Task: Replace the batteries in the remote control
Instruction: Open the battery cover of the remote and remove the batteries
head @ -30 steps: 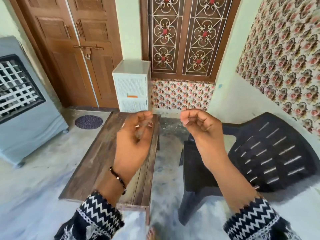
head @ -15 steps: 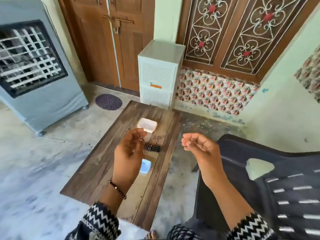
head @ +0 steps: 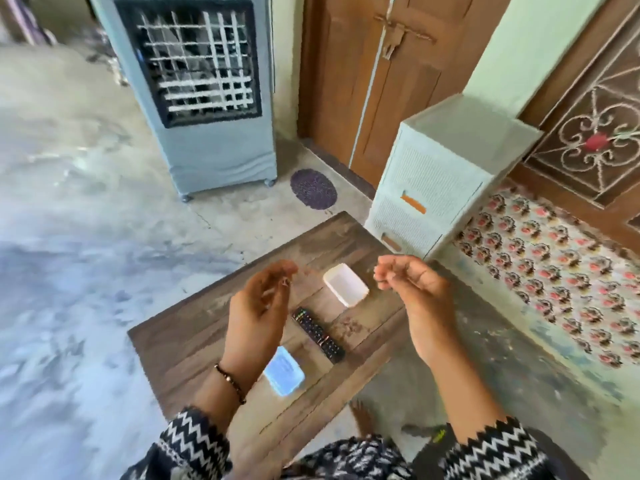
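The whole view is smeared by motion blur, so fine detail is hard to make out. The remote control (head: 318, 335) lies flat on the wooden counter (head: 194, 341), a long black bar with small coloured buttons; any lettering on it is too blurred to read. It sits between the two raised hands, touched by neither. Its battery cover cannot be seen from this side.

The left hand (head: 258, 313) is held up above the counter, its fingers (head: 280, 271) loosely curved with the tips near the thumb; whether they pinch something tiny cannot be told. A beaded bracelet (head: 230, 382) circles that wrist. The right hand (head: 412, 289) hovers over the counter's right edge, its fingers curled inward toward the palm, and nothing can be seen in them. Both forearms end in black-and-white zigzag sleeves (head: 491, 448), cut off by the lower edge.

A white rectangular tray (head: 345, 285) with rounded corners sits just beyond the remote. A pale blue rounded box (head: 284, 375) lies nearer, partly hidden behind the left wrist; faint marks on its top cannot be read.

The counter is made of dark, weathered planks. Behind it stand a pale plastic drawer unit (head: 436, 188) with an orange tab, a grey air cooler (head: 204, 91) with a white grille, and a small purple mat (head: 313, 188) on the mottled concrete floor.
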Demonstrator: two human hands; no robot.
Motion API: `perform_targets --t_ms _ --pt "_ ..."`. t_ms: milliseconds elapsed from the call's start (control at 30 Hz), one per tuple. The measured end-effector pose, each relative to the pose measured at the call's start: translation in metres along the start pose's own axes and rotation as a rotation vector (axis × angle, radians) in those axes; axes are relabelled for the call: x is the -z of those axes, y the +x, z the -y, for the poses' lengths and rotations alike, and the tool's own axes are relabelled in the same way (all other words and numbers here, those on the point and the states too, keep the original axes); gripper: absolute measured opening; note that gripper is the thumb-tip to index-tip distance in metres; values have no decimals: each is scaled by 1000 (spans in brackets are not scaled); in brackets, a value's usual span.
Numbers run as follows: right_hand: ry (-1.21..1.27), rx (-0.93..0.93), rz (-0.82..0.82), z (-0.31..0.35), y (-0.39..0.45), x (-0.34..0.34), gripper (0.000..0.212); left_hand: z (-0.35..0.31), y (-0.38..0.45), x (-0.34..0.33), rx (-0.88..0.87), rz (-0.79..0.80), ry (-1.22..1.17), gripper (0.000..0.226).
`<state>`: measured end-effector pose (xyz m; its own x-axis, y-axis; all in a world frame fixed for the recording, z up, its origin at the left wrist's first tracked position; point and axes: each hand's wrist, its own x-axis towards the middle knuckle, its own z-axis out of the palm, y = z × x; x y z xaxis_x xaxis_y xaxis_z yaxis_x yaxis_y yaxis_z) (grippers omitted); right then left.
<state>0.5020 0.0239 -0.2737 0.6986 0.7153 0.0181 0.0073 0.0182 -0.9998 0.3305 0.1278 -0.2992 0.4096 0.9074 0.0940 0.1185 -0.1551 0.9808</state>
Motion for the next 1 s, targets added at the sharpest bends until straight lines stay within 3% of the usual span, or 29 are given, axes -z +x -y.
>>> perform_targets --t_ms 267,500,600,767,1000 --pt "-29 -186 333 -32 99 73 27 -4 9 -90 198 -294 19 24" --pt "-130 -202 547 -35 136 51 26 -5 -16 -105 334 -503 29 28" --pt "-162 -189 621 -44 133 40 25 5 -23 -109 358 -535 39 25" --pt "-201 -242 571 -75 122 41 25 35 -26 -116 419 -506 27 25" --pt "-384 -387 722 -154 125 38 20 101 -23 -145 541 -465 72 20"
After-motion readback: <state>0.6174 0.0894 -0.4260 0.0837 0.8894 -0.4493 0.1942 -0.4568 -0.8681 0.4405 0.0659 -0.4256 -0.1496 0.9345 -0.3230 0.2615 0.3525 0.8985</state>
